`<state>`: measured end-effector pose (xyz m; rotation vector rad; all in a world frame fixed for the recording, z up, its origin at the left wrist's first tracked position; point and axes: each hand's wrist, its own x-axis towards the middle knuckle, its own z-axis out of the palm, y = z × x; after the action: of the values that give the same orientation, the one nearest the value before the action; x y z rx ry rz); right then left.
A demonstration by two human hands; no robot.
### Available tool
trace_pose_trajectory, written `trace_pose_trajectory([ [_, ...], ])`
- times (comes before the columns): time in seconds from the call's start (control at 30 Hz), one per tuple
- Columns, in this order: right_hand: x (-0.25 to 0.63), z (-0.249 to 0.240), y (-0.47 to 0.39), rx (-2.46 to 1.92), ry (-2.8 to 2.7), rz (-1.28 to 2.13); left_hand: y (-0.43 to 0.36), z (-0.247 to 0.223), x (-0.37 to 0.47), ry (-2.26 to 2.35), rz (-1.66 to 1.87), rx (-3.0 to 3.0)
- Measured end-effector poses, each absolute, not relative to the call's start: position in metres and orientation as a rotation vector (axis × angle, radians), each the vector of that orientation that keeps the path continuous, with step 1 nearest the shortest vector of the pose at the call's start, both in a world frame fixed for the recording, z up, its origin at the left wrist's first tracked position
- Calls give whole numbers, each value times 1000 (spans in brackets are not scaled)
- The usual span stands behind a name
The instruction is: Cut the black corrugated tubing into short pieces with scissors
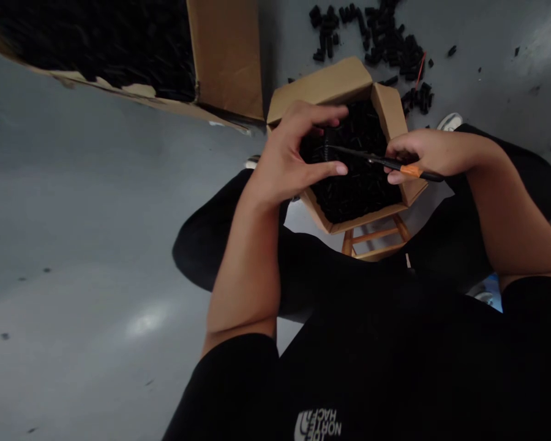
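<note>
Two hands worked above a small cardboard box (386,101) full of black parts, set on a wooden stool (376,236). Left hand (294,156) curled, fingers pinching a small black ridged piece (327,147) over the box. Right hand (422,153) closed around a thin tool with an orange band (386,162), its tip touching the piece. Loose black parts (381,37) lay scattered on the grey floor (96,245) beyond. Larger open carton (224,61) sat nearby at upper left.

Shirt print: "THE NORTH FACE" in white letters on the black shirt (318,424), seen upside down, partly cut by the frame edge; 
Other text: none readable
</note>
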<state>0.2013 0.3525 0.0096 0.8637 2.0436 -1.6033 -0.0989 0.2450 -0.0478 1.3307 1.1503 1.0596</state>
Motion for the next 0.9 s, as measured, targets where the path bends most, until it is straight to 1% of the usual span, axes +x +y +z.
trace_pose_trajectory([
  [0.13,199,14,349,1087,2081,-1605,245,-45,-97,1296,1110,978],
  [0.27,195,11,345,1210,2141,-1530,243,-55,-84,1364,1168,751],
  [0.4,190,9,342,1225,2143,-1517,241,-71,-71,1351,1239,746],
  [0.53,186,12,338,1234,2135,-1538,238,-76,-66,1360,1276,695],
  [0.7,182,5,330,1288,2220,-1489,231,-71,-58,1257,1195,601],
  [0.9,182,-4,322,1206,2343,-1574,223,-63,-51,1137,1100,482],
])
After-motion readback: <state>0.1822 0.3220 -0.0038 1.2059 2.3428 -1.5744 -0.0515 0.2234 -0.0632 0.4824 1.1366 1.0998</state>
